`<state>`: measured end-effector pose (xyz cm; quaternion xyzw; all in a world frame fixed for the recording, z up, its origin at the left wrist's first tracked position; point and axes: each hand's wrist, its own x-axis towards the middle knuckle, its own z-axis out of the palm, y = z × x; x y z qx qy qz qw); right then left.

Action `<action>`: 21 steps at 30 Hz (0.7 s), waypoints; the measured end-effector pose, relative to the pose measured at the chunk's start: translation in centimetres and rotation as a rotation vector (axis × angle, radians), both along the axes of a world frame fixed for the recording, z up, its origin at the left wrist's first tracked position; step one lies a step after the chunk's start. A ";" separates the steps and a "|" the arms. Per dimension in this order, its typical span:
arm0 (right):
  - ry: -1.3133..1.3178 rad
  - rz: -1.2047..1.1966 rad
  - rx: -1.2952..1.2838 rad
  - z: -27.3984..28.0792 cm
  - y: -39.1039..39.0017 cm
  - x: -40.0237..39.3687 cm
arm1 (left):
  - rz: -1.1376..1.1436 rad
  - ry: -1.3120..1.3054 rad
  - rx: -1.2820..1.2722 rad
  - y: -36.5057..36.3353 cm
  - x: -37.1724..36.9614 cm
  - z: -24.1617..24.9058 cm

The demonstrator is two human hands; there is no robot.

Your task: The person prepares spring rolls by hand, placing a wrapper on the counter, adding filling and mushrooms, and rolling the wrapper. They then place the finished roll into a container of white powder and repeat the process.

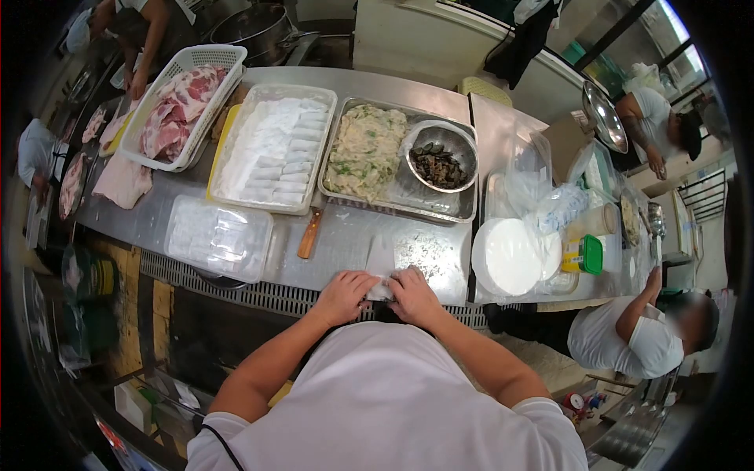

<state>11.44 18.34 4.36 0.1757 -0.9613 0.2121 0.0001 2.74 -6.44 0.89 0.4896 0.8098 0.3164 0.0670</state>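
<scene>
At the near edge of the steel worktop, my left hand (345, 298) and my right hand (415, 297) hold the near end of a thin whitish wrapper (382, 257) from both sides, fingers closed on it. The wrapper's far part lies flat, and whatever is inside the folded end is hidden. Beyond it, a metal tray (463, 213) holds a pale filling (365, 149) with green bits and a steel bowl (471, 151) of dark pieces. A white tray (329, 106) to its left contains white rolls (290, 174) on white powder. A wooden handle (310, 233) rests nearby.
A lidded plastic box (218, 239) sits left; raw meat (182, 110) fills a white basket (222, 53) behind. On the right are a round white stack (506, 255), a green-lidded tub (591, 254) and plastic bags (530, 169). Other people (628, 337) stand around the worktop.
</scene>
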 end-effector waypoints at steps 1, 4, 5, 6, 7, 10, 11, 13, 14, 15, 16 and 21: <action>0.008 0.028 0.012 -0.8 0.0 0.1 | 0.011 0.009 0.017 0.1 0.3 -0.6; 0.049 0.004 0.026 -1.7 -0.4 0.8 | 0.048 0.037 0.089 0.1 0.4 -1.0; 0.055 -0.023 -0.008 -1.8 -0.3 1.0 | 0.060 0.046 0.118 0.2 0.3 -0.8; 0.061 -0.048 -0.042 -1.7 -0.4 1.0 | 0.067 0.051 0.155 0.4 0.2 -0.9; 0.068 -0.073 -0.077 -1.6 -0.5 1.0 | 0.075 0.056 0.192 0.6 0.1 -1.1; 0.070 -0.118 -0.105 -1.8 -0.8 0.8 | 0.099 0.092 0.238 1.1 -0.2 -0.7; 0.060 -0.144 -0.119 -1.9 -0.8 0.7 | 0.107 0.105 0.242 1.2 -0.2 -0.5; 0.037 -0.199 -0.149 -1.4 -1.1 0.1 | 0.146 0.099 0.241 1.6 -0.2 -0.2; 0.019 -0.224 -0.130 -1.1 -1.3 -0.1 | 0.166 0.096 0.240 1.8 -0.2 -0.1; 0.001 -0.248 -0.111 -1.1 -1.4 -0.4 | 0.189 0.060 0.219 2.1 -0.2 -0.4; -0.017 -0.272 -0.092 -1.0 -1.5 -0.6 | 0.213 0.024 0.198 2.5 -0.3 -0.6; 0.107 -0.311 -0.071 -0.5 -1.9 -1.3 | 0.275 -0.094 0.005 4.4 -1.5 0.4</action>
